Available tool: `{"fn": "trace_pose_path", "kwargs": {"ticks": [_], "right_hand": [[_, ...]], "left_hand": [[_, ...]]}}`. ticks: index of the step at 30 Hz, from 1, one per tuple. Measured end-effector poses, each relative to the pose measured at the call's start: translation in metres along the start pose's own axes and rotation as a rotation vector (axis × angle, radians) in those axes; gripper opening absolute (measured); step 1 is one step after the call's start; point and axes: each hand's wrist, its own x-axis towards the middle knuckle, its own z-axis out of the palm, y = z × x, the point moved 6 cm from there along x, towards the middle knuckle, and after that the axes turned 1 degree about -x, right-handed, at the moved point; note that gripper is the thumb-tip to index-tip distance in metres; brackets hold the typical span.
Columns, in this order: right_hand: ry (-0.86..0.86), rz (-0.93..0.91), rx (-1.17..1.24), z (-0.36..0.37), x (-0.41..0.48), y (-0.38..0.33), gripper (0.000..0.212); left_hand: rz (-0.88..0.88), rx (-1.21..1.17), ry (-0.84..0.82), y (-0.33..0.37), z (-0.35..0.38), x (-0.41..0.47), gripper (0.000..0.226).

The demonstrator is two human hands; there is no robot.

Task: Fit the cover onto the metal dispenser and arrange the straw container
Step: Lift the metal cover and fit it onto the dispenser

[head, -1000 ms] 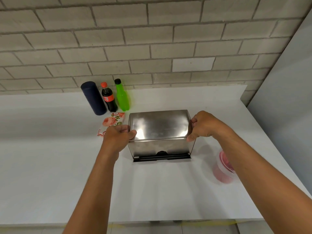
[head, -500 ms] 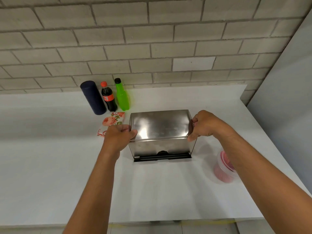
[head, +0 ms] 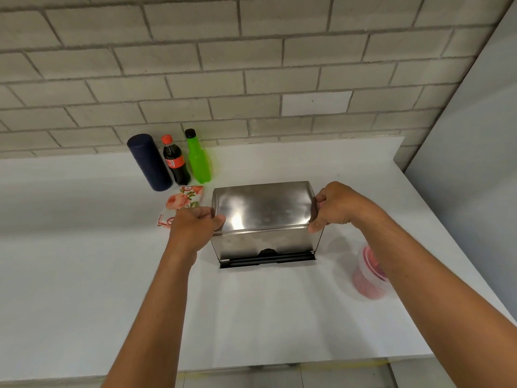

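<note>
A shiny metal cover (head: 263, 205) sits over the metal dispenser (head: 263, 243), whose black base slot shows along its front bottom edge. My left hand (head: 193, 228) grips the cover's left end and my right hand (head: 335, 207) grips its right end. The cover's right side stands slightly out from the dispenser's lower right corner. A clear plastic straw container (head: 369, 275) holding red straws rests on the counter to the right, partly behind my right forearm.
A dark blue cylinder (head: 149, 163), a cola bottle (head: 174, 161) and a green bottle (head: 198, 158) stand by the brick wall at the back left. A floral napkin pack (head: 181, 203) lies beside my left hand. A grey wall (head: 470, 163) bounds the white counter (head: 84, 275) on the right.
Both hands stay on the cover's ends; the cover and hands have barely shifted. The straw container has not moved.
</note>
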Motion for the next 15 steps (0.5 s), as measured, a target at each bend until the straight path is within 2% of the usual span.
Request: {"fn": "trace_pose_path", "kwargs": {"ticks": [4, 6, 7, 8, 10, 13, 15], "right_hand": [[-0.008, -0.008, 0.056, 0.002, 0.002, 0.005, 0.052], [-0.004, -0.014, 0.099, 0.004, 0.003, 0.009, 0.06], [0.0, -0.015, 0.127, 0.004, 0.002, 0.012, 0.07], [0.006, -0.016, 0.156, 0.004, 0.001, 0.016, 0.081], [0.026, -0.044, 0.223, 0.001, -0.005, 0.024, 0.094], [0.132, -0.134, 0.305, -0.01, -0.021, 0.047, 0.087], [0.221, -0.164, 0.352, -0.019, -0.038, 0.069, 0.083]], "left_hand": [[-0.011, -0.013, -0.012, -0.004, 0.0, 0.002, 0.018], [-0.023, -0.007, -0.007, -0.006, -0.001, 0.002, 0.009], [-0.022, 0.015, -0.005, -0.006, -0.001, 0.001, 0.02], [-0.011, 0.054, 0.006, -0.004, -0.001, -0.002, 0.04], [0.11, 0.175, 0.098, 0.005, -0.004, -0.009, 0.062], [0.433, 0.169, 0.219, 0.029, -0.002, -0.034, 0.057], [0.585, 0.093, 0.19, 0.043, 0.01, -0.054, 0.049]]}}
